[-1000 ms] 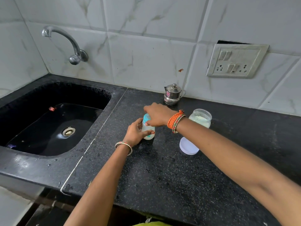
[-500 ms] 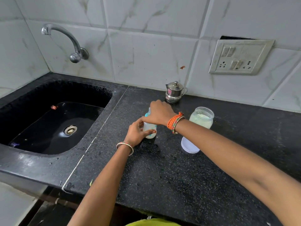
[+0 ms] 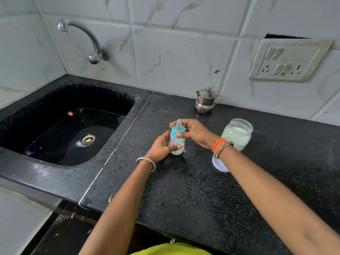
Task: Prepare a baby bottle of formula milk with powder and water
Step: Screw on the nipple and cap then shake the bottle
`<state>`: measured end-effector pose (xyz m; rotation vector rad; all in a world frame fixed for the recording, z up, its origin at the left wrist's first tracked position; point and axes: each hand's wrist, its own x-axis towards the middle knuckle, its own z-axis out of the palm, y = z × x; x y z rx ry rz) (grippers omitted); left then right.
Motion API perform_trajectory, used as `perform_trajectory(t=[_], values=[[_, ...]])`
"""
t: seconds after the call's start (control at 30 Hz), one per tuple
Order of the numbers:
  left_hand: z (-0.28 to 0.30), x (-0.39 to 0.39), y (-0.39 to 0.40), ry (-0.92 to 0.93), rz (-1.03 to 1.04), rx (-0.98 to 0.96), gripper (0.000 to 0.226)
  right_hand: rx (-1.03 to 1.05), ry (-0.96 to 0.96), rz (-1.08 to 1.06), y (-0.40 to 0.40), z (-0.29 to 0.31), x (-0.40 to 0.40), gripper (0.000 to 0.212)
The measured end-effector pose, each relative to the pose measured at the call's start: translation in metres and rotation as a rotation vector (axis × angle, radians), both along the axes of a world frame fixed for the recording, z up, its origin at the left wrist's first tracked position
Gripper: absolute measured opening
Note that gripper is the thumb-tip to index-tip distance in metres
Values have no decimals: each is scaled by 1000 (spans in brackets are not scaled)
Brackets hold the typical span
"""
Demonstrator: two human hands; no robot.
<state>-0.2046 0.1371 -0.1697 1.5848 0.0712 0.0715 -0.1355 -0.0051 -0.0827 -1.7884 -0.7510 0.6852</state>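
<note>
A small baby bottle with a blue collar and clear teat stands upright on the black counter. It holds pale milky liquid. My left hand grips the bottle's body from the left. My right hand holds the blue collar at the top, thumb in front and fingers behind the teat. An open glass jar of white powder stands just right of my right wrist. Its white lid lies flat on the counter, partly under my right forearm.
A black sink fills the left, with a wall tap above it. A small steel pot with a lid stands at the back against the tiled wall. A switch and socket plate is on the wall at right.
My right hand covered the bottle's top from above before; it now sits to the right with the teat showing. The left hand keeps its grip on the bottle.
</note>
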Motion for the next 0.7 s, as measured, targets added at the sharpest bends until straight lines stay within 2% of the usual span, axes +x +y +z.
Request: perform_trajectory(t=[0.07, 0.17, 0.23, 0.27, 0.3, 0.37, 0.47, 0.53, 0.6, 0.7], values=[[-2, -1, -4, -24, 49, 74, 48, 18, -123, -127, 4, -12, -9, 43], [-7, -4, -10, -90, 178, 268, 44, 27, -341, -535, 20, -31, -38, 38], [-6, -8, -13, -106, 219, 283, 44, 43, -472, -753, 32, -37, -60, 34], [-5, -9, -12, -101, 208, 264, 45, 47, -505, -794, 36, -38, -67, 33], [-3, -10, -10, -89, 185, 240, 47, 43, -511, -780, 37, -38, -69, 33], [2, -13, -3, -50, 113, 166, 50, 36, -450, -621, 30, -33, -58, 35], [13, -15, 7, 20, -45, 7, 54, -63, -245, -216, 11, -11, -29, 48], [19, -13, 11, 79, -132, 17, 55, -132, -187, -6, 2, 1, -16, 51], [20, -11, 13, 90, -178, 77, 56, -126, -187, 21, 0, 2, -13, 48], [17, -13, 8, 44, -109, 151, 56, -125, -344, -225, 8, -15, -24, 42]])
